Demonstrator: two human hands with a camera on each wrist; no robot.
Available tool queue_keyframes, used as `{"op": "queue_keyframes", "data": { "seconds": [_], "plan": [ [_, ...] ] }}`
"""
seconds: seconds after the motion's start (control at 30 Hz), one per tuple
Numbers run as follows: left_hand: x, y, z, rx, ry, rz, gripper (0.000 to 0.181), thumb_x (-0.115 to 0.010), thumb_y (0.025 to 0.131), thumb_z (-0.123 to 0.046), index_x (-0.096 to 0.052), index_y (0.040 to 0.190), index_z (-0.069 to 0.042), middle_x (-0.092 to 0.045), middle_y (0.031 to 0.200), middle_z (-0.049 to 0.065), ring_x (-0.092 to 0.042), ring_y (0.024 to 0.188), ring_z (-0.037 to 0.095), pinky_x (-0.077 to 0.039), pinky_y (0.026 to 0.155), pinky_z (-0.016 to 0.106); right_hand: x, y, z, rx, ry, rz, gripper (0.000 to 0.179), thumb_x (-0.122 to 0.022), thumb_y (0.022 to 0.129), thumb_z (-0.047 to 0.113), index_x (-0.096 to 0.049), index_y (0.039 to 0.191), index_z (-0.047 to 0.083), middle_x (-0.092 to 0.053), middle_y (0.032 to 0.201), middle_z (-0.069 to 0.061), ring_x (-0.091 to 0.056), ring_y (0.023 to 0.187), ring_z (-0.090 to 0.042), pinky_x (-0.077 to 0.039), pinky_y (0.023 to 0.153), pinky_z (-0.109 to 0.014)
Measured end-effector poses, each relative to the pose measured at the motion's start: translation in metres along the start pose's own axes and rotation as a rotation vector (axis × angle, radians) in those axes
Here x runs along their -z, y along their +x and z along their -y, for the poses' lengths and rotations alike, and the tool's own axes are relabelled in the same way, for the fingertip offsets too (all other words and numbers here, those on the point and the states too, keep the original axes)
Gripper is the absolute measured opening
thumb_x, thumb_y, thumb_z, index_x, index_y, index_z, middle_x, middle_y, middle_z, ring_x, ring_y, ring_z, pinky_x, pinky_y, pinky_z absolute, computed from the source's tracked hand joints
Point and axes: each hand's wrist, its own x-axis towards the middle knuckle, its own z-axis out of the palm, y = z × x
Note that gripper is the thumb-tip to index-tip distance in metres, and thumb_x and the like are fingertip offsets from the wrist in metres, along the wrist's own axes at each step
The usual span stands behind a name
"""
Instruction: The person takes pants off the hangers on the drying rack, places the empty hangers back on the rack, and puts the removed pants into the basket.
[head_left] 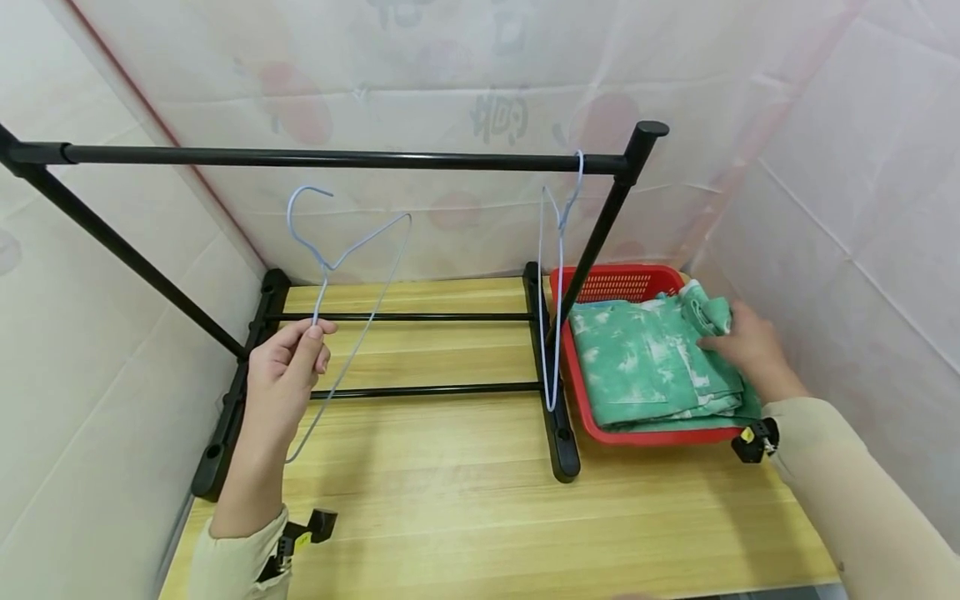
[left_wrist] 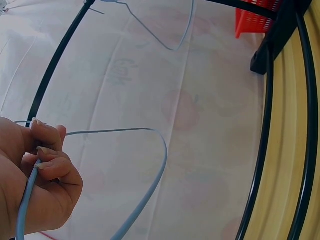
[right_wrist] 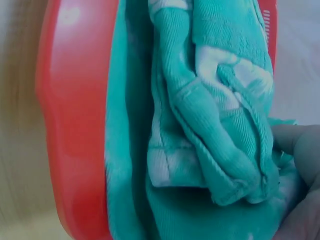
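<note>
My left hand pinches a light-blue wire hanger between thumb and fingers, below the rack's top bar. The hanger's hook points up, apart from the bar. In the left wrist view, the curled fingers are around the hanger wire. At the right, my right hand grips the right edge of a folded green-and-white garment, thumb on top; the other fingers are mostly hidden. The garment lies in a red plastic basket. Its thick folded layers fill the right wrist view.
A second blue hanger hangs from the bar's right end. The black rack's feet stand on the wooden table, its right foot close beside the basket. Pale curtains enclose the back and sides.
</note>
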Motion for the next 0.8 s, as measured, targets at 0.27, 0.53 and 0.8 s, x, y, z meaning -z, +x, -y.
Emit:
{"op": "queue_keyframes", "data": {
  "seconds": [0.27, 0.53, 0.8],
  "plan": [
    [-0.001, 0.000, 0.001, -0.005, 0.027, -0.001, 0.028, -0.050, 0.106, -0.022, -0.067, 0.109, 0.001, -0.050, 0.071, 0.005, -0.031, 0.051, 0.014, -0.024, 0.043, 0.030, -0.002, -0.001, 0.001, -0.045, -0.089, -0.035, 0.081, -0.075, 0.086, 0.039, -0.035, 0.137, -0.008, -0.046, 0.125, -0.037, -0.044, 0.106, -0.056, -0.040, 0.084, -0.069],
    [-0.002, 0.001, 0.002, -0.007, 0.017, 0.004, 0.028, -0.050, 0.106, -0.021, -0.067, 0.108, 0.001, -0.049, 0.070, 0.006, -0.032, 0.051, 0.014, -0.024, 0.044, 0.030, -0.013, -0.006, 0.007, -0.026, -0.104, -0.139, 0.099, -0.072, 0.089, 0.038, -0.010, 0.157, 0.001, -0.036, 0.138, -0.041, -0.035, 0.117, -0.064, -0.030, 0.095, -0.074],
    [-0.003, 0.000, 0.002, 0.004, 0.024, 0.004, 0.028, -0.050, 0.106, -0.021, -0.068, 0.108, 0.000, -0.049, 0.070, 0.005, -0.032, 0.052, 0.014, -0.025, 0.045, 0.030, -0.043, -0.025, 0.047, 0.311, -0.232, -0.334, 0.084, -0.068, 0.091, 0.044, -0.026, 0.158, 0.015, -0.004, 0.163, -0.028, 0.014, 0.147, -0.052, 0.008, 0.109, -0.076]
  ]
}}
